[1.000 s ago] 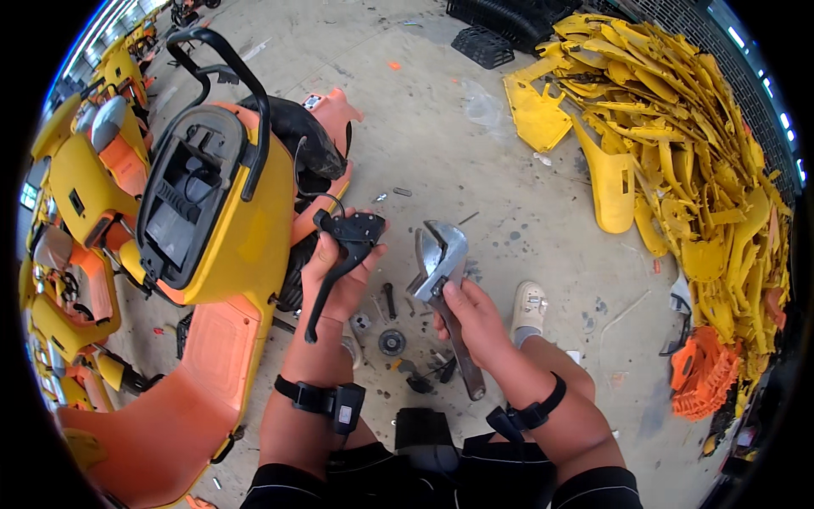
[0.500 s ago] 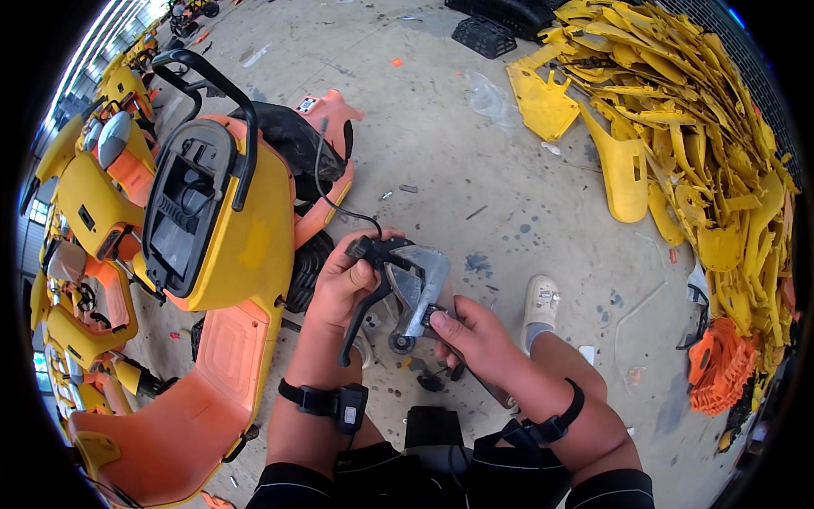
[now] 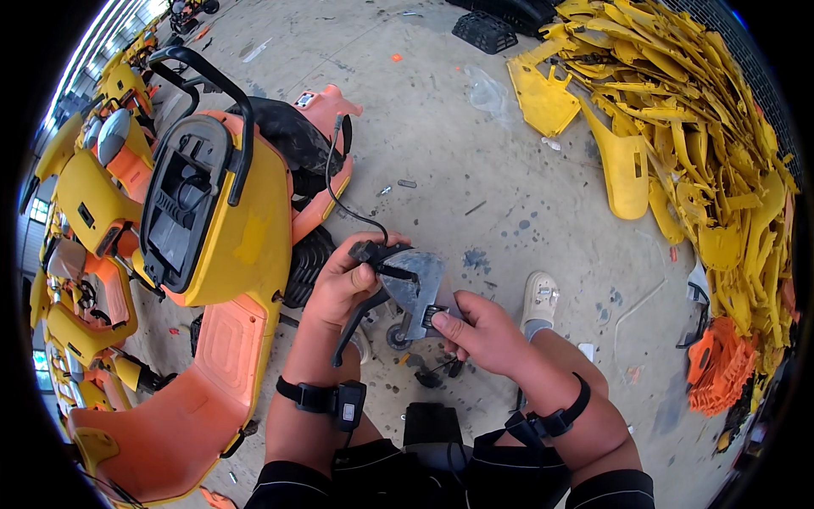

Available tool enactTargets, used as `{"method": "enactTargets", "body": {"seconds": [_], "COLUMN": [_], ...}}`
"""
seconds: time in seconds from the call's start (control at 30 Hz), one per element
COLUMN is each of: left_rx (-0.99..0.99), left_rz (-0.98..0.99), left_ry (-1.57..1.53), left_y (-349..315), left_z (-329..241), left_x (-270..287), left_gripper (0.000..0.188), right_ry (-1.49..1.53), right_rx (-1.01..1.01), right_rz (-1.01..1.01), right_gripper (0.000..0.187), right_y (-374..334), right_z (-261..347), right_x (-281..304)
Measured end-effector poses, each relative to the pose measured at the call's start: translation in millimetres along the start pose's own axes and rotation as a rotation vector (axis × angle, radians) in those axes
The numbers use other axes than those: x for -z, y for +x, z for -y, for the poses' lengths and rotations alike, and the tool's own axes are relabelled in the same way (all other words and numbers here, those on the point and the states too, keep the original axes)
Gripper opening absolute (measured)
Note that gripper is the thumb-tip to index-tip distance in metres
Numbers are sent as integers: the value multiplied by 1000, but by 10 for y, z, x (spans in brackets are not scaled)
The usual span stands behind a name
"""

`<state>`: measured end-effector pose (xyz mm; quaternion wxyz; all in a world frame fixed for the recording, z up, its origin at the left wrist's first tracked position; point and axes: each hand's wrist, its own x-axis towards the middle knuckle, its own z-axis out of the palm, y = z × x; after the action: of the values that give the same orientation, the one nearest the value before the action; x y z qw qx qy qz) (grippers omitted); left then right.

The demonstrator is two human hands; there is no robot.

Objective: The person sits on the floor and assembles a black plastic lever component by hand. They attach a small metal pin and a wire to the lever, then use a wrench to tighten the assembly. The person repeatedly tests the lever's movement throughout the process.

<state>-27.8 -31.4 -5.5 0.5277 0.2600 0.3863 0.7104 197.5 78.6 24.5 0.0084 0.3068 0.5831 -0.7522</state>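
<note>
In front of my body, my left hand (image 3: 343, 284) is closed around the mount of a black brake lever (image 3: 354, 327). From the mount a black cable (image 3: 336, 191) runs up toward the yellow and orange scooter (image 3: 254, 246). A scuffed grey angled part (image 3: 417, 284), partly fan-shaped, lies against the mount; whether they are joined I cannot tell. My right hand (image 3: 485, 332) pinches the lower right end of this grey part, thumb on a small black ribbed piece (image 3: 435, 316). The right fingers are partly hidden behind it. Below the part, a small dark wheel (image 3: 397, 337) shows.
Several more yellow and orange scooters (image 3: 89, 216) stand along the left. A large heap of yellow panels (image 3: 695, 153) rises on the right, with orange pieces (image 3: 721, 365) at its foot. Black crates (image 3: 485, 36) sit at the back. Small scraps (image 3: 407, 183) dot the concrete floor.
The grey part has turned, showing its broad face more. My right hand has shifted slightly, and the long metal edge formerly below it is out of sight. The cable has swung right.
</note>
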Motion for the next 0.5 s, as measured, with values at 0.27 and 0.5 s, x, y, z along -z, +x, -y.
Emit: {"method": "enactTargets", "body": {"seconds": [0.27, 0.5], "left_rx": [-29, -59], "left_rz": [84, 159], "left_ry": [-45, 32], "left_y": [-26, 47], "left_z": [39, 70], "left_x": [48, 112], "left_gripper": [57, 55], "right_ry": [-64, -122], "right_rx": [-45, 38], "right_rz": [-47, -88], "right_gripper": [41, 48], "right_y": [-32, -42], "right_z": [59, -12], "right_x": [-62, -34]}}
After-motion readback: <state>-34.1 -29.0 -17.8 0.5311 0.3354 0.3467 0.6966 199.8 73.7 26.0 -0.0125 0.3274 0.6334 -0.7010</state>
